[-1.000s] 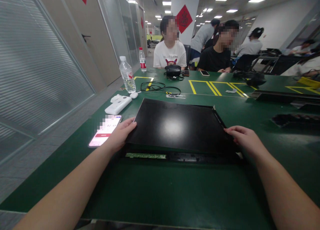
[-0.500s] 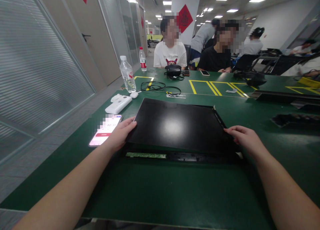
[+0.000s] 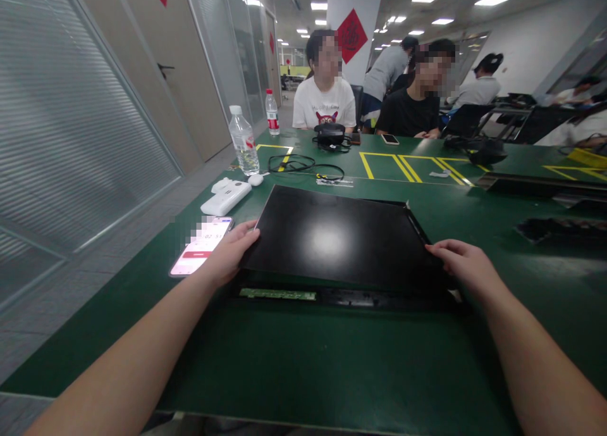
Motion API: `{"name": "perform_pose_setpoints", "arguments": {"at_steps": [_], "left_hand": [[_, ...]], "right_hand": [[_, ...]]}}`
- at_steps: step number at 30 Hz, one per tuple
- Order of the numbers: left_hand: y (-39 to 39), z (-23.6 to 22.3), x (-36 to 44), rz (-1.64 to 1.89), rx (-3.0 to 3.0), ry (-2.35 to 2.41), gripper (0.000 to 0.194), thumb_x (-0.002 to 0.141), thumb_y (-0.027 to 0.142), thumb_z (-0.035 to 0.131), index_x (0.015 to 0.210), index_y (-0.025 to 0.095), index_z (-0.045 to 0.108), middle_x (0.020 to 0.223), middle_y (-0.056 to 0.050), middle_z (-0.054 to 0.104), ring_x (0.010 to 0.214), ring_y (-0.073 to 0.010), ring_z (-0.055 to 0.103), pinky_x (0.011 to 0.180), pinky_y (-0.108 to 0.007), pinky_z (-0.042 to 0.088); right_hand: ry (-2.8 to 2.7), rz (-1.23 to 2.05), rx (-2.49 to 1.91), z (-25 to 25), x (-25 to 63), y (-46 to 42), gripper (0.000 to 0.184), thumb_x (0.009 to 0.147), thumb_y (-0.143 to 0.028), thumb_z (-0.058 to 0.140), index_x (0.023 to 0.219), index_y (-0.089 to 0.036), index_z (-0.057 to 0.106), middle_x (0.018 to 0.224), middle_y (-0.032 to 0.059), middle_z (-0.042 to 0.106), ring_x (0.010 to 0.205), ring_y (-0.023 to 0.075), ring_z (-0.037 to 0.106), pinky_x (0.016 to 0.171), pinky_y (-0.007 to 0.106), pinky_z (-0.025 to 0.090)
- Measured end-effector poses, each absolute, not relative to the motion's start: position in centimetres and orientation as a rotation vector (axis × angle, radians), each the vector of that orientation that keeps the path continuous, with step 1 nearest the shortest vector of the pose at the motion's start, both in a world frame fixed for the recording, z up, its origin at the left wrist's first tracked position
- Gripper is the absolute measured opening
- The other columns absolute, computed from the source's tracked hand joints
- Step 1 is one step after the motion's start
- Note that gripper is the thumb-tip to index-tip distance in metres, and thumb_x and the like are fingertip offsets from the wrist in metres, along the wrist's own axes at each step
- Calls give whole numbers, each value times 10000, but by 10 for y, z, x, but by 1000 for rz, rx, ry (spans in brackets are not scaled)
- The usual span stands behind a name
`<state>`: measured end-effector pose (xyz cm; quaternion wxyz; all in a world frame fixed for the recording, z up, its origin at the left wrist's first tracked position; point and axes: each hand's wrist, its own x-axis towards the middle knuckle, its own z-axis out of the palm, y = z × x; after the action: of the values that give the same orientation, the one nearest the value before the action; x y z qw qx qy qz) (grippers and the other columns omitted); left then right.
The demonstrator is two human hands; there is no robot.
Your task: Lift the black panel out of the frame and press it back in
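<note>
A thin, glossy black screen panel (image 3: 327, 233) lies tilted between my two hands, with a ceiling light reflected in it. My left hand (image 3: 237, 249) is closed on its left edge, thumb on top and the other fingers partly hidden beneath. At the right edge, my right hand (image 3: 459, 259) pinches the panel between thumb and fingers. Beneath the panel rests a black frame (image 3: 379, 298), whose near strip sticks out toward me. A narrow green circuit board (image 3: 277, 294) shows on the left part of that strip.
Left of the panel lie a lit phone (image 3: 202, 249) and a white device (image 3: 226, 197). A water bottle (image 3: 243, 142) and black cables (image 3: 291, 164) stand farther back on the green table (image 3: 322, 373). Dark strips (image 3: 531, 189) lie at right. Two people sit opposite.
Almost nothing differs. Both hands keep their hold on the screen panel, and the view has shifted very slightly.
</note>
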<state>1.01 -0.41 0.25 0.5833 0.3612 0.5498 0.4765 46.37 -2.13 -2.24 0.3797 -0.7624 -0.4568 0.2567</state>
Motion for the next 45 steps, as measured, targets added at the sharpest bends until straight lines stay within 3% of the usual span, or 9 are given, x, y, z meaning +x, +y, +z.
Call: {"name": "perform_pose_setpoints", "arguments": {"at_steps": [5,10,15,23,32,40,45], "left_hand": [[-4,1,8,1100,885,1270,448,865,184,724,1301,129,638,933,-89,814,790,-221,773,571,-242,554],[-4,-2,6,1099,907,1268,438,882,191,697,1309,128,622,969,-95,811,804,-217,769,565,-239,539],[-3,-4,4,1095,954,1265,495,841,245,759,1308,142,636,1003,-101,809,839,-239,773,644,-282,583],[-3,-3,6,1107,927,1273,441,885,173,675,1322,150,624,1000,-85,818,853,-230,782,639,-276,592],[-3,-8,4,1147,926,1279,455,843,199,745,1293,166,684,984,-79,827,812,-226,776,687,-286,616],[-3,-8,1,1168,974,1313,478,779,281,824,1249,211,769,1106,-91,824,968,-282,777,804,-339,632],[1,-16,-8,1181,1230,1411,602,718,454,865,1260,206,776,1416,-139,700,1304,-373,638,1091,-467,511]], "right_hand": [[-1175,658,-1945,-25,466,-20,350,606,-551,753,703,-217,722,668,46,652,556,165,514,525,321,421],[-1193,637,-1942,-26,465,-21,334,631,-549,740,699,-224,716,617,40,621,553,168,502,516,316,405],[-1250,568,-1988,-30,468,-20,306,656,-531,713,719,-233,741,704,62,699,595,190,548,529,317,404],[-1260,574,-1995,-27,467,-20,300,657,-529,709,700,-233,729,683,60,682,622,203,557,540,317,400],[-1222,611,-1957,-24,463,-22,281,658,-509,720,694,-230,716,660,46,658,568,174,515,524,314,388],[-1205,621,-1900,-28,467,-21,297,633,-531,757,668,-239,714,620,39,635,550,165,492,496,301,394],[-1186,635,-1882,-29,468,-20,298,621,-520,780,673,-234,715,655,40,656,561,163,507,504,301,423]]}}
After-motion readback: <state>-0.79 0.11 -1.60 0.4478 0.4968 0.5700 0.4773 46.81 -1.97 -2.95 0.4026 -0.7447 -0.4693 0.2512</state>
